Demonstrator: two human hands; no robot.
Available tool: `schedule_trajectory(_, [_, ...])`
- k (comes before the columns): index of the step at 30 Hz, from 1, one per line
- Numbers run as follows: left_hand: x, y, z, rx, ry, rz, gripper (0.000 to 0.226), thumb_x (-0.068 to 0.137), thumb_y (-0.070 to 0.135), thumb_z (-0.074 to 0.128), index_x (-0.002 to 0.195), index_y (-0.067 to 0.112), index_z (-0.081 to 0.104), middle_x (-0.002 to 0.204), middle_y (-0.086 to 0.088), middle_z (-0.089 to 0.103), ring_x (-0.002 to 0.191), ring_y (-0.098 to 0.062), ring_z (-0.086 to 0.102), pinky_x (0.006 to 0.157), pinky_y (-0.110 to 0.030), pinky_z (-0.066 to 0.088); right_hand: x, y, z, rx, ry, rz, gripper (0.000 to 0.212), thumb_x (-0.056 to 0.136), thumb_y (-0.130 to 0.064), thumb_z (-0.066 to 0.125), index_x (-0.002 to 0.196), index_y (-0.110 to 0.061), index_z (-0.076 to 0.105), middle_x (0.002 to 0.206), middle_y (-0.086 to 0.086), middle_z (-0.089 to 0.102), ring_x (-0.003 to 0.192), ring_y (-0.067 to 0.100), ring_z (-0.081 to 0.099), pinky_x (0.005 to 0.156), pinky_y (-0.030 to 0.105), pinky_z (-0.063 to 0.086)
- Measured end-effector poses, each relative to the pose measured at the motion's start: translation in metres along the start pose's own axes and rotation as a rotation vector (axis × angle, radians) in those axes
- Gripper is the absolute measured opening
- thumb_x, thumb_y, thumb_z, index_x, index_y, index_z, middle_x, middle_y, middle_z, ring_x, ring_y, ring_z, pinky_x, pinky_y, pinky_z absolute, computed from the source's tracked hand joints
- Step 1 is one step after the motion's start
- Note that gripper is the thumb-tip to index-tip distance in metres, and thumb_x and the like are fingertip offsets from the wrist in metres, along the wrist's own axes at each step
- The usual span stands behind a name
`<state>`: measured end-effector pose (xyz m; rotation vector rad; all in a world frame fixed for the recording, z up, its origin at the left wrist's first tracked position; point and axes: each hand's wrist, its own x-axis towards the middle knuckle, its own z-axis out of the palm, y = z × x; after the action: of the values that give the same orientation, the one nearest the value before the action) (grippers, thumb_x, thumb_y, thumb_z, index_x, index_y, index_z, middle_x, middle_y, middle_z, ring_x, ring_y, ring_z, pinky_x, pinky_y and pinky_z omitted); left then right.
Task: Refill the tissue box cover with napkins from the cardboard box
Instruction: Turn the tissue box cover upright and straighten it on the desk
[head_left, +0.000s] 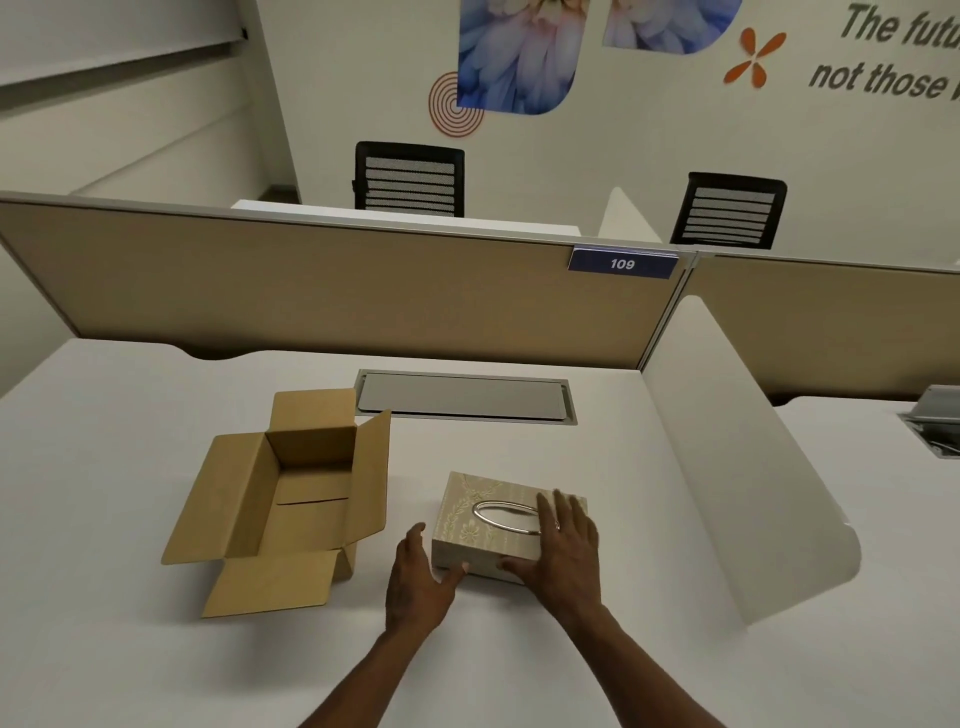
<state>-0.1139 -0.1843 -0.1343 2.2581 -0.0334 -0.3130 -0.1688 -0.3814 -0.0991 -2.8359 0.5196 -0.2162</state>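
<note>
A beige patterned tissue box cover (483, 514) with an oval metal-rimmed slot lies flat on the white desk (597, 665), right of centre. My right hand (563, 545) rests on its top right part, thumb against the near side. My left hand (418, 582) is at its near left corner, fingers spread, thumb touching the front face. To the left stands an open cardboard box (301, 488) with its flaps folded out; the visible inside shows only bare cardboard. No napkins are in sight.
A grey cable hatch (465, 397) is set into the desk behind the boxes. A tan partition (337, 291) closes the back and a white curved divider (737, 457) the right side. Two black chairs stand beyond.
</note>
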Motion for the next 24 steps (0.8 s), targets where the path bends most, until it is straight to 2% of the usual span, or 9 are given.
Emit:
schedule_trajectory(3, [0.012,-0.007,-0.003,0.025,-0.156,-0.021,0.095,0.076,0.060,0.073,0.151,0.025,0.027,0.152,-0.005,0.043,0.136,-0.029,0.043,0.107,-0.041,0.044,-0.007,0.000,-0.004,0.082,-0.111,0.304,0.146,0.048,-0.095,0.062,0.162,-0.021,0.010,0.170,0.016,0.006,0.155,0.043,0.004,0.121,0.061,0.018])
schedule_trajectory(4, [0.016,-0.010,-0.003,0.037,-0.176,-0.023,0.094,0.075,0.064,0.071,0.150,0.027,0.029,0.148,-0.004,0.048,0.133,-0.029,0.046,0.105,-0.043,0.047,-0.008,0.001,-0.004,0.130,-0.138,0.374,0.151,0.045,-0.097,0.062,0.162,-0.023,0.002,0.170,0.017,0.001,0.155,0.044,0.003,0.120,0.062,0.019])
schedule_trajectory(6, [0.020,-0.011,-0.002,0.051,-0.190,-0.021,0.092,0.076,0.064,0.070,0.151,0.027,0.029,0.143,-0.004,0.054,0.129,-0.030,0.051,0.101,-0.042,0.050,-0.012,0.001,-0.005,0.250,-0.168,0.467,0.156,0.041,-0.095,0.067,0.161,-0.026,-0.005,0.168,0.018,0.006,0.153,0.043,0.016,0.117,0.059,0.032])
schedule_trajectory(8, [0.022,-0.008,-0.002,0.045,-0.211,-0.019,0.090,0.081,0.059,0.068,0.153,0.027,0.025,0.143,-0.005,0.054,0.130,-0.030,0.051,0.100,-0.041,0.049,-0.013,0.002,-0.005,0.364,-0.173,0.502,0.155,0.043,-0.086,0.078,0.161,-0.026,-0.002,0.164,0.016,0.024,0.145,0.037,0.039,0.107,0.049,0.046])
schedule_trajectory(10, [0.022,-0.006,-0.001,0.043,-0.231,-0.019,0.089,0.083,0.057,0.066,0.154,0.027,0.021,0.143,-0.007,0.054,0.129,-0.031,0.051,0.100,-0.041,0.049,-0.014,0.004,-0.005,0.418,-0.166,0.484,0.152,0.046,-0.080,0.083,0.161,-0.023,0.001,0.155,0.012,0.039,0.137,0.032,0.049,0.102,0.043,0.049])
schedule_trajectory(15, [0.017,-0.003,-0.004,0.054,-0.225,0.011,0.081,0.088,0.054,0.063,0.153,0.025,0.024,0.139,-0.008,0.058,0.124,-0.031,0.055,0.096,-0.038,0.050,-0.010,0.013,-0.007,0.432,-0.180,0.442,0.150,0.048,-0.081,0.081,0.162,-0.022,0.004,0.152,0.009,0.048,0.138,0.028,0.048,0.106,0.041,0.046])
schedule_trajectory(20, [0.014,-0.001,-0.006,0.053,-0.214,0.043,0.072,0.090,0.052,0.060,0.151,0.028,0.030,0.135,-0.007,0.061,0.121,-0.031,0.058,0.094,-0.038,0.052,-0.005,0.018,-0.013,0.432,-0.205,0.405,0.146,0.052,-0.079,0.082,0.162,-0.022,0.006,0.152,0.008,0.048,0.139,0.028,0.047,0.107,0.039,0.044])
schedule_trajectory(22, [0.011,0.000,-0.007,0.025,-0.208,0.033,0.072,0.088,0.056,0.060,0.150,0.031,0.033,0.134,-0.005,0.062,0.121,-0.030,0.058,0.095,-0.037,0.052,-0.003,0.020,-0.013,0.459,-0.208,0.402,0.138,0.057,-0.080,0.078,0.162,-0.022,0.009,0.154,0.008,0.046,0.140,0.028,0.046,0.110,0.040,0.043])
schedule_trajectory(24, [0.008,0.004,-0.011,-0.026,-0.198,0.011,0.077,0.081,0.070,0.059,0.147,0.037,0.037,0.132,0.000,0.064,0.121,-0.027,0.058,0.095,-0.035,0.051,-0.001,0.023,-0.013,0.520,-0.176,0.423,0.119,0.070,-0.082,0.066,0.162,-0.025,0.015,0.155,0.008,0.047,0.141,0.029,0.047,0.112,0.042,0.041])
